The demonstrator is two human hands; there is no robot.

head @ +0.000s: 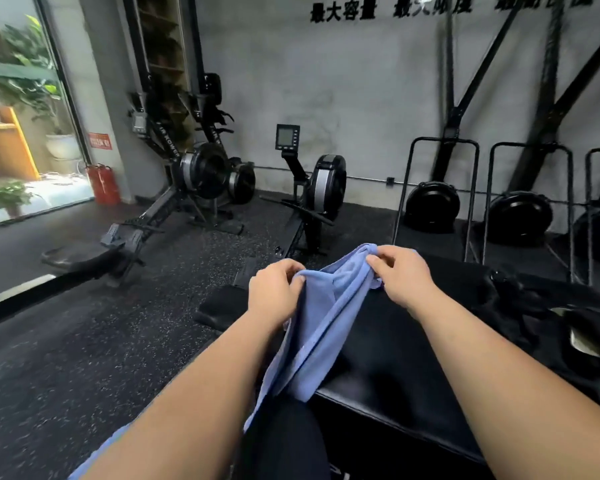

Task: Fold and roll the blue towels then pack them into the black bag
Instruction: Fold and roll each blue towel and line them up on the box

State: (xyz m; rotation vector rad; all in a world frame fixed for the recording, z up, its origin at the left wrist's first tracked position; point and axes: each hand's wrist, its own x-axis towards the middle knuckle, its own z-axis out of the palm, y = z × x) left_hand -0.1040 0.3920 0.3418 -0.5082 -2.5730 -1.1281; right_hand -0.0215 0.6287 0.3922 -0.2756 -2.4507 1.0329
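We are standing at a black padded worktop [395, 341] in a gym, and we are not seeing a finished roll anywhere in view. At its far right end a dark heap is lying, which we are taking to be the black bag [534, 306]. It is sagging open with a pale patch showing inside, and we are not making out any blue in it. So we are judging that nothing is packed yet.

The blue towel [326, 323] is hanging between our hands, bunched and creased rather than flat. Its lower part is trailing down past the near edge of the worktop and against our dark-clad knee. No clean fold or roll is showing in it.

Our left hand [274, 289] is gripping the towel's upper edge, with fingers curled round the cloth. Our right hand [404, 275], a little farther out, is pinching another gathered part of that edge between thumb and fingertips. We are reading this as hunting for the corners to spread it, so folding, rolling and packing are all lying ahead.

A blue scrap [94, 459] is showing at the bottom left, and we are unable to tell whether it is another towel or a sleeve.
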